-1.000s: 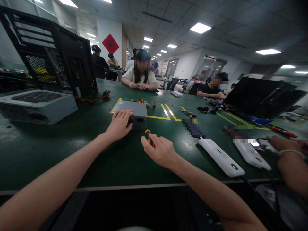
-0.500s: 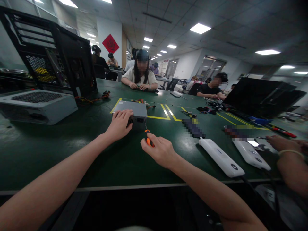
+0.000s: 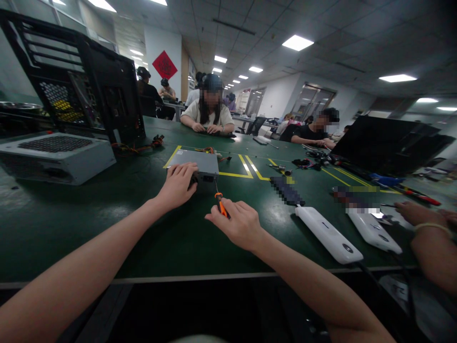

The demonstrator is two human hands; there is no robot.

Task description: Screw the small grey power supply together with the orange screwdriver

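Note:
A grey computer power supply (image 3: 200, 161) lies on the green table in front of me, its cables at the far side. My left hand (image 3: 180, 183) grips its near left part, fingers over the top edge and thumb lower down, steadying it. In my right hand (image 3: 237, 220) is a screwdriver (image 3: 222, 204) with an orange and black handle. Its thin shaft points up and away from me, the tip at the lower right corner of the power supply's near face. My right thumb stands off the handle, while the other fingers stay around it. Whether the tip sits in a screw is too small to tell.
To the left are a second power supply (image 3: 60, 157) and an open black computer case (image 3: 78, 85). White devices (image 3: 326, 233) with cables lie on the right, near another person's hand (image 3: 416, 212). Farther back are loose cables (image 3: 307, 164) and a dark panel (image 3: 389, 145).
My right thumb has moved a little to the left, off the screwdriver handle, and the handle has turned slightly. My left hand and the power supply have stayed in place.

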